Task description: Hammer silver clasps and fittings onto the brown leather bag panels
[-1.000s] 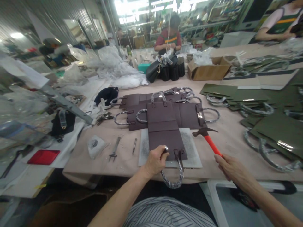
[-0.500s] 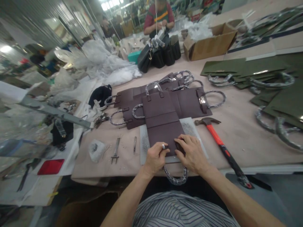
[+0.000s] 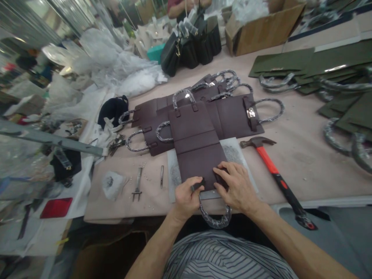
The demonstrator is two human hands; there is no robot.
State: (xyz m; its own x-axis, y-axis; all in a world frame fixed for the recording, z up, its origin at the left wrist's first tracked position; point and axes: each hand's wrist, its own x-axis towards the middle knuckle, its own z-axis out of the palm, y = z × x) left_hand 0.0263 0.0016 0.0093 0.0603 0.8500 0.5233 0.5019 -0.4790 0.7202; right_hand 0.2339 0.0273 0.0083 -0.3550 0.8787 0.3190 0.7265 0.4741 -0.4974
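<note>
A flat dark brown bag panel (image 3: 195,144) lies on a white pad (image 3: 234,154) at the table's near edge. Its plastic-wrapped handle (image 3: 216,219) hangs over the edge. My left hand (image 3: 186,195) is closed, pinching a small metal punch-like tool against the panel's near edge. My right hand (image 3: 236,186) presses down on the handle tab at the panel's near right corner, its fingers curled over it. A red-handled hammer (image 3: 271,169) lies on the table to the right, away from both hands.
More brown panels with wrapped handles (image 3: 232,116) are stacked behind. Green panels (image 3: 328,66) fill the right side. A fork-like tool (image 3: 137,186) and a thin punch (image 3: 162,176) lie left of the pad. Black bags (image 3: 192,50), a cardboard box (image 3: 261,27) and another person stand at the far end.
My right hand has let go of the hammer, which now lies on the table, and has moved onto the panel's handle tab. My left hand has stayed at the panel's near edge.
</note>
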